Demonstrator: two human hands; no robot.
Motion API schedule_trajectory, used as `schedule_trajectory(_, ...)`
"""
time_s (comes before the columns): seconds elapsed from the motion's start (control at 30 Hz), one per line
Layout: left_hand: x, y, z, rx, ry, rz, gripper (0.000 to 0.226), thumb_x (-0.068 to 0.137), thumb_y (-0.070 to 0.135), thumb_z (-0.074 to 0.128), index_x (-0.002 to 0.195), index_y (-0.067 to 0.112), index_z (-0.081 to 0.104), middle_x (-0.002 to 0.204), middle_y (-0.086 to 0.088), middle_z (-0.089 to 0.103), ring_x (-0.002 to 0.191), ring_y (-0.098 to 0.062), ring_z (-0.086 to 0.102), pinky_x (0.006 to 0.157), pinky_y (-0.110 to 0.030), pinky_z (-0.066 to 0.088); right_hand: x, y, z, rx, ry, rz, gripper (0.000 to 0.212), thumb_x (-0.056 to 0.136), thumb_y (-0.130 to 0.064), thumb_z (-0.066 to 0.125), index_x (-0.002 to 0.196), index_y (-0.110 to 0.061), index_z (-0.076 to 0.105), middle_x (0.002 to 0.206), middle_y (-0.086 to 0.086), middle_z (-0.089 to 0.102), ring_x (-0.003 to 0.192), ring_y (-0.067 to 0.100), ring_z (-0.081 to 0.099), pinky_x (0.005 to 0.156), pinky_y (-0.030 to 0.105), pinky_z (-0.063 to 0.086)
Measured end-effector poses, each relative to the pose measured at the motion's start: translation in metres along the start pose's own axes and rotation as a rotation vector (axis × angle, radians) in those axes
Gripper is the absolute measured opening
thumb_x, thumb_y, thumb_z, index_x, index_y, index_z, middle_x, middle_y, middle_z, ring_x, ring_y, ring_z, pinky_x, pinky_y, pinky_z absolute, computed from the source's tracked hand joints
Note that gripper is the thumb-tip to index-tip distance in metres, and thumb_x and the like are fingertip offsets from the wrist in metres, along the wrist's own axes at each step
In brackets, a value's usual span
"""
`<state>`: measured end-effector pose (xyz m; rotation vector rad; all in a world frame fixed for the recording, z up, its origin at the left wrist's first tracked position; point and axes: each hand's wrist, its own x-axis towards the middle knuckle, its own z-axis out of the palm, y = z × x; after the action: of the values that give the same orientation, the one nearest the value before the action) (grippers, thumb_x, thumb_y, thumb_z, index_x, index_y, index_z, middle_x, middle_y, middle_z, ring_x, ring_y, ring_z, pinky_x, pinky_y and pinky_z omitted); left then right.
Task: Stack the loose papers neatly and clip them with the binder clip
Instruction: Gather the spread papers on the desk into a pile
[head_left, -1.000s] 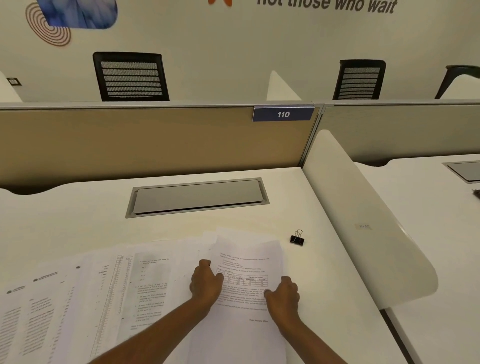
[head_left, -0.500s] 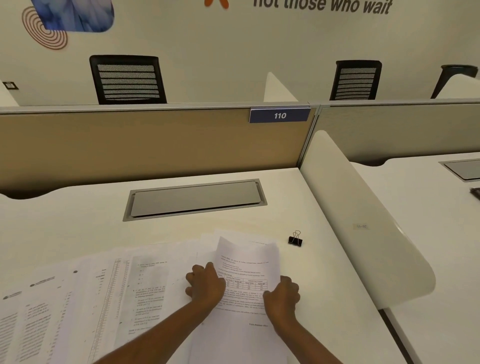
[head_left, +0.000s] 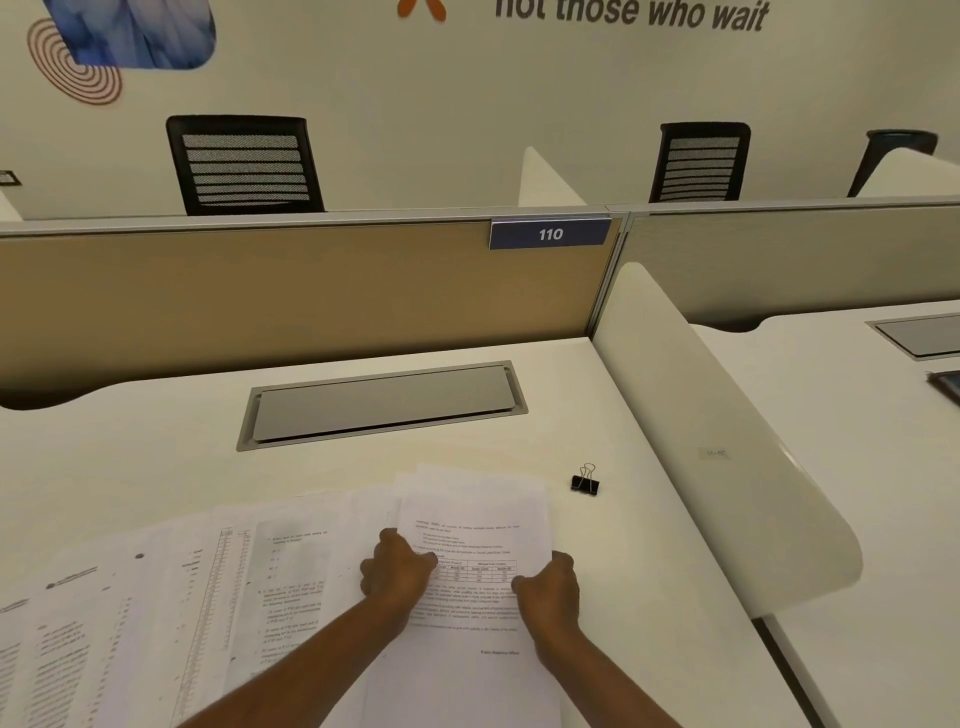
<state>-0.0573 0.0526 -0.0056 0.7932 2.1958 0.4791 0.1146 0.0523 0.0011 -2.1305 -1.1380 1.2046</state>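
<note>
Several printed papers lie spread across the white desk, fanned out to the left (head_left: 228, 587). A top sheet with text and a small table (head_left: 475, 525) lies on the right end of the spread. My left hand (head_left: 397, 569) grips its left edge with curled fingers, and my right hand (head_left: 550, 584) grips its right edge. A small black binder clip (head_left: 585, 482) with silver handles stands on the desk, a short way beyond and to the right of the sheet, touched by neither hand.
A grey cable hatch (head_left: 382, 402) is set into the desk behind the papers. A tan partition (head_left: 291, 296) closes the back. A white curved divider (head_left: 727, 457) runs along the right side. Black chairs stand beyond the partition.
Both hands have drawn in on the top sheet's side edges; the sheet lifted and bowed half a second ago and now lies flatter, squared over the papers beneath.
</note>
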Motion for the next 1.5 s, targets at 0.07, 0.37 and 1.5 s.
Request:
schedule_trajectory(0.07, -0.003, 0.0, 0.001, 0.092, 0.022, -0.015, 0.052, 0.079, 0.034, 0.067, 0.122, 0.016, 0.044, 0.119, -0.01, 0.052, 0.111, -0.031, 0.044, 0.087, -0.04, 0.042, -0.001, -0.003, 0.002, -0.062, -0.002, 0.0, 0.045, 0.077, -0.009, 0.065, 0.117, -0.007, 0.044, 0.111, 0.01, 0.062, 0.099, 0.028, 0.058, 0.083, 0.042, 0.056)
schedule_trajectory(0.37, -0.005, 0.006, -0.005, 0.247, 0.067, -0.018, 0.053, 0.081, 0.043, 0.063, 0.124, 0.02, 0.042, 0.124, -0.011, 0.039, 0.117, -0.03, 0.038, 0.09, -0.045, 0.039, -0.007, -0.013, 0.012, -0.303, -0.025, -0.036, 0.047, 0.078, -0.009, 0.062, 0.119, -0.008, 0.039, 0.121, 0.01, 0.047, 0.115, 0.029, 0.036, 0.08, 0.041, 0.05)
schedule_trajectory(1.5, -0.009, -0.027, -0.036, 0.361, 0.158, -0.073, 0.028, 0.092, 0.037, 0.049, 0.113, 0.02, 0.051, 0.126, -0.011, 0.042, 0.118, -0.028, 0.037, 0.095, -0.048, 0.038, -0.015, -0.018, 0.033, -0.356, -0.073, -0.158, 0.026, 0.083, -0.008, 0.055, 0.108, -0.005, 0.05, 0.114, 0.012, 0.048, 0.111, 0.028, 0.044, 0.08, 0.032, 0.045)
